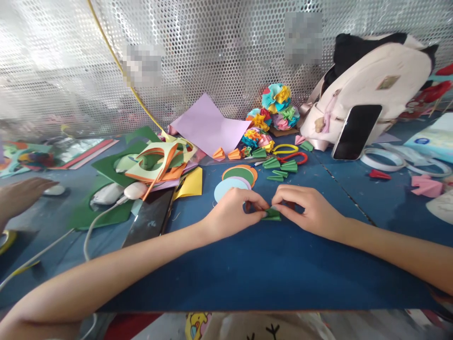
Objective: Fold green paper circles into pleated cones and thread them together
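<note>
Clock centred on the small green paper piece (273, 216), 12 toward the perforated silver backing (226, 52).

The piece sat low over the blue tabletop (226, 274), between both hands. Left hand (231, 215), on the 9 o'clock side: thumb and fingers closed to a pinch on the paper's near-left part. Right hand (313, 211), on the 3 o'clock side: thumb and forefinger pinched on its upper edge, the other fingers curled in. Fingertips hid much of the paper, so I could not count the folds.

Step, as I read it: creasing or pleating by fingertip, judging by the pleated green pieces (289, 166) near 12 o'clock. The next move seemed to call for a steady left pinch and a light, even press from the right, lest the pleats slip or crush.

At 10 o'clock, just beyond the left hand: overlapping paper discs (226, 188), light blue topmost. At 11: pleated orange pieces (219, 154), a lilac sheet (208, 125) behind. At 1: scissors with a red handle (303, 158); farther off, a phone (357, 133) leaning on a pale backpack (380, 89). Far 9: another person's hand (24, 194), well apart.
</note>
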{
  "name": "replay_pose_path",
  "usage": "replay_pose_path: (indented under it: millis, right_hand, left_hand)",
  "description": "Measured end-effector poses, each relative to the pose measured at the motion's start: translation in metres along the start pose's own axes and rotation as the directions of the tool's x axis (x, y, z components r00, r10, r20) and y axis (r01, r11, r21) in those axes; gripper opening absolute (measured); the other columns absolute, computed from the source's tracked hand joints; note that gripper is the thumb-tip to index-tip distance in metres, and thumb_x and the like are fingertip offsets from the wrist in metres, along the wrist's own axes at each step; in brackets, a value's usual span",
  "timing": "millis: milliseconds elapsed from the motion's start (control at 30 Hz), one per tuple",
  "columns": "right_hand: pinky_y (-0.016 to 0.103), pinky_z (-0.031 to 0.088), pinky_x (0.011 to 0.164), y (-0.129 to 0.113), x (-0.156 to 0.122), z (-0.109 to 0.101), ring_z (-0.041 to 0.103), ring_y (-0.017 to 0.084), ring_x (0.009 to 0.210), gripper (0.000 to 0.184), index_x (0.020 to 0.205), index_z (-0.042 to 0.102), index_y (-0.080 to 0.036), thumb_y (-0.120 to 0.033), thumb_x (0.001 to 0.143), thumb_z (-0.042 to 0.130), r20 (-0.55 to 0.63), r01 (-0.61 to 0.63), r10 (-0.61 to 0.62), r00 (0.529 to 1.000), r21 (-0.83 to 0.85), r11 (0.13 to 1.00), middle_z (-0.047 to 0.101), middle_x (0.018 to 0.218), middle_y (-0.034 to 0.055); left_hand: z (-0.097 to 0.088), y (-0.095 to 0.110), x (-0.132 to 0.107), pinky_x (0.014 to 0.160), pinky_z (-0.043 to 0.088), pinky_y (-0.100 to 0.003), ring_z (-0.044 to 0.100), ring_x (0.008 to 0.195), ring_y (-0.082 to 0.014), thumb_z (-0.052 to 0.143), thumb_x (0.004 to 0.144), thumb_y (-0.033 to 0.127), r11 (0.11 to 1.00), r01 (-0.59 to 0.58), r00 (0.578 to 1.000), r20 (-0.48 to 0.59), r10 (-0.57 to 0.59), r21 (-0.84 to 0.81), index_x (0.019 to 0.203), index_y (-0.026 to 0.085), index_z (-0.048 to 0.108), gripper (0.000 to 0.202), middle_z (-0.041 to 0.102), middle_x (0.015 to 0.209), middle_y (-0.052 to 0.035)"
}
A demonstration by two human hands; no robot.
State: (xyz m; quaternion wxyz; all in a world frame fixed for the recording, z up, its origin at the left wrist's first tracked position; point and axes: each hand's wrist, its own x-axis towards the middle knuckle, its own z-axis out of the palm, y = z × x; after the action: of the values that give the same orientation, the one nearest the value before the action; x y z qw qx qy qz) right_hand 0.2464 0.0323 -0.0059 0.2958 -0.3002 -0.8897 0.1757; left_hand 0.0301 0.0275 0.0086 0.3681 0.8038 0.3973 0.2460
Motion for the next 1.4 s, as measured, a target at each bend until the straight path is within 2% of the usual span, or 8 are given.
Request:
replay_pose_path:
  millis: [200, 533, 700, 833, 1000, 1100, 1300, 1400]
  right_hand:
    - [0.025, 0.044, 0.07, 0.005, 0.001, -0.003, 0.059, 0.014, 0.077, 0.015, 0.091, 0.062, -0.02, -0.024, 0.097, 0.048, 0.064, 0.086, -0.083, 0.995, -0.046, 0.995, 0.064, 0.086, 0.0029]
    - [0.027, 0.043, 0.07, 0.002, -0.002, -0.003, 0.058, 0.015, 0.079, 0.014, 0.093, 0.061, -0.02, -0.022, 0.096, 0.048, 0.039, 0.203, -0.2, 0.979, -0.229, 0.952, 0.065, 0.088, 0.0038]
    - [0.025, 0.043, 0.067, -0.008, -0.002, 0.001, 0.056, 0.014, 0.075, 0.008, 0.093, 0.055, -0.02, -0.018, 0.094, 0.047, 0.084, 0.009, -0.004, 0.996, -0.063, 0.998, 0.059, 0.086, 0.0022]
    - [0.029, 0.043, 0.067, -0.007, -0.004, 0.002, 0.055, 0.017, 0.077, 0.011, 0.091, 0.057, -0.019, -0.017, 0.093, 0.046, 0.068, 0.139, -0.125, 0.99, -0.264, 0.954, 0.06, 0.085, 0.0045]
    - [0.032, 0.04, 0.067, -0.002, -0.003, -0.005, 0.053, 0.018, 0.074, 0.015, 0.089, 0.063, -0.019, -0.013, 0.093, 0.049, 0.09, 0.373, -0.394, 0.915, -0.564, 0.737, 0.067, 0.085, 0.0038]
    - [0.032, 0.039, 0.065, -0.001, -0.003, -0.008, 0.052, 0.017, 0.073, 0.013, 0.092, 0.063, -0.019, -0.012, 0.092, 0.052, 0.106, 0.414, -0.45, 0.887, -0.614, 0.672, 0.069, 0.085, 0.0017]
    - [0.03, 0.044, 0.071, -0.002, -0.002, -0.002, 0.056, 0.017, 0.08, 0.01, 0.093, 0.06, -0.017, -0.019, 0.093, 0.05, 0.081, 0.261, -0.248, 0.965, -0.298, 0.918, 0.064, 0.088, 0.0049]
    - [0.029, 0.043, 0.068, -0.003, -0.003, 0.002, 0.056, 0.017, 0.079, 0.01, 0.092, 0.059, -0.017, -0.017, 0.092, 0.049, 0.071, 0.186, -0.175, 0.982, -0.201, 0.962, 0.062, 0.087, 0.005]
  left_hand:
    - [0.001, 0.003, -0.002, 0.067, 0.041, -0.025, 0.05, 0.062, -0.0107, 0.062, 0.079, 0.01, 0.991, -0.065, 0.995, -0.063, 0.073, 0.116, 0.082, 0.018, 0.074, 0.015, 0.07, 0.07, 0.0016]
    - [0.0, 0.006, 0.001, 0.066, 0.045, -0.024, 0.057, 0.069, -0.0129, 0.064, 0.078, 0.01, 1.0, -0.01, 0.999, -0.051, 0.01, -0.003, 0.075, 0.016, 0.074, 0.012, 0.069, 0.072, -0.0008]
    - [0.003, 0.01, -0.007, 0.078, 0.038, -0.033, 0.057, 0.074, -0.015, 0.061, 0.084, 0.014, 0.898, -0.181, 0.971, -0.07, 0.228, 0.401, 0.076, 0.018, 0.072, 0.015, 0.066, 0.073, -0.0008]
    - [0.003, 0.014, -0.012, 0.081, 0.032, -0.039, 0.057, 0.081, -0.0183, 0.049, 0.093, 0.018, 0.665, -0.285, 0.921, 0.004, 0.391, 0.69, 0.076, 0.015, 0.07, 0.027, 0.066, 0.079, -0.0045]
    - [-0.003, 0.015, -0.006, 0.078, 0.036, -0.032, 0.058, 0.078, -0.015, 0.064, 0.085, 0.022, 0.93, -0.124, 0.989, -0.034, 0.144, 0.345, 0.083, 0.021, 0.073, 0.009, 0.07, 0.081, 0.0011]
    - [-0.004, 0.011, -0.002, 0.072, 0.039, -0.028, 0.058, 0.073, -0.0134, 0.064, 0.082, 0.016, 0.986, -0.062, 0.998, -0.018, 0.065, 0.158, 0.08, 0.02, 0.074, 0.01, 0.071, 0.078, 0.0014]
    - [0.0, 0.009, -0.004, 0.082, 0.036, -0.033, 0.059, 0.077, -0.0143, 0.068, 0.079, 0.013, 0.95, -0.123, 0.987, -0.062, 0.147, 0.288, 0.075, 0.02, 0.072, 0.009, 0.069, 0.075, 0.0029]
    - [0.002, 0.012, -0.009, 0.079, 0.033, -0.035, 0.057, 0.078, -0.0163, 0.061, 0.086, 0.018, 0.809, -0.235, 0.949, -0.053, 0.311, 0.539, 0.074, 0.018, 0.07, 0.015, 0.065, 0.072, 0.0]
